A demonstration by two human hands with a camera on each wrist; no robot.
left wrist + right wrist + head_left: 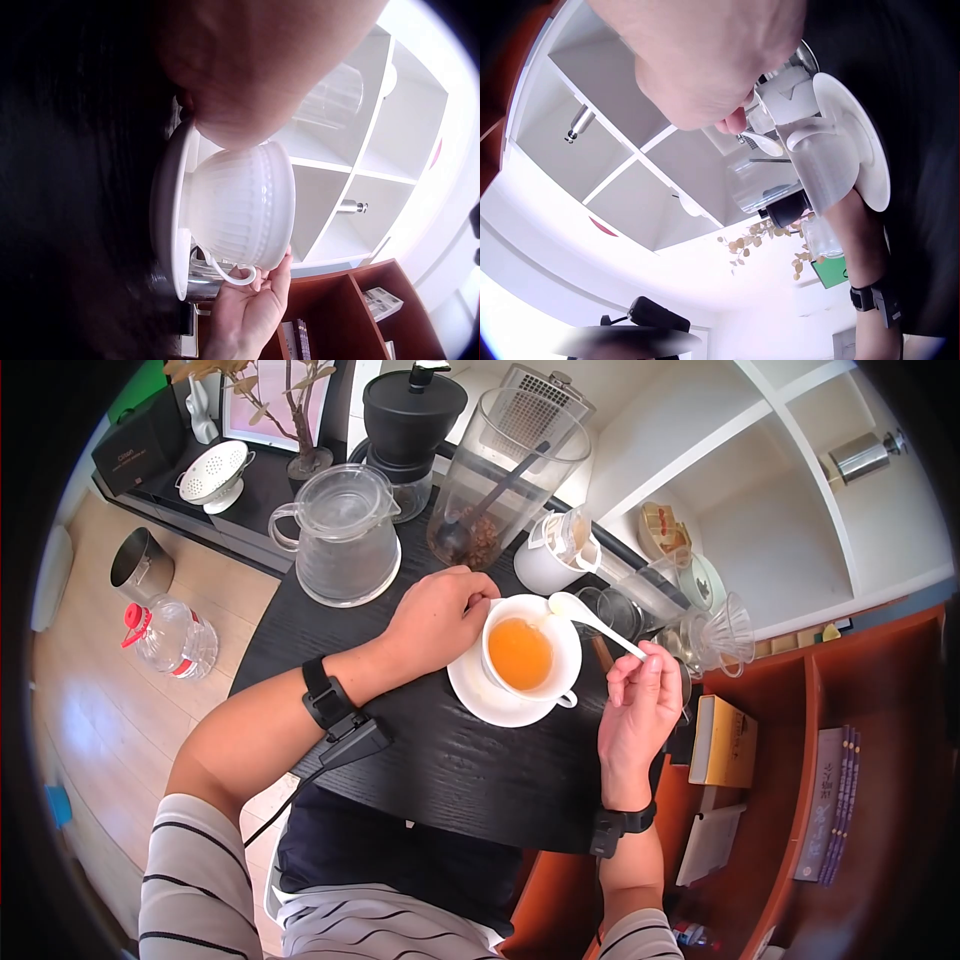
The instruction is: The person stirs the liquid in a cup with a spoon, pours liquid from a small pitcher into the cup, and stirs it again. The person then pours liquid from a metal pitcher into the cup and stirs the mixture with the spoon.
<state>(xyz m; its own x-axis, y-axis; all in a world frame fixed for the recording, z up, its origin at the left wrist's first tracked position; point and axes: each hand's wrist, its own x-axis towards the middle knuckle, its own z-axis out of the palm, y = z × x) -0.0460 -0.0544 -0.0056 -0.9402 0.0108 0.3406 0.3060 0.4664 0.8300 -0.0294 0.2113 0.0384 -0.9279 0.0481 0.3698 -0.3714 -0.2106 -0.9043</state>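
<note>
A white cup [520, 645] with amber liquid in it stands on a white saucer [470, 690] on the black table. My left hand [440, 618] lies against the cup's left side, its curled fingers at the saucer's edge; in the left wrist view the palm side overlaps cup and saucer, and the fingertips are hidden. Between thumb and fingers, my right hand [640, 710] pinches the end of a white spoon [605, 628]. The spoon's bowl is over the cup's far right rim, above the liquid. The cup's handle [232, 274] points toward the right hand.
Behind the cup are a glass pitcher [345, 540], a black coffee grinder [412, 410], a tall clear container [510, 480] with brown beans, and a white mug [555, 555] with a drip bag. Glassware including a ribbed glass dripper [730, 635] crowds the right. A bookshelf [800, 760] borders the table.
</note>
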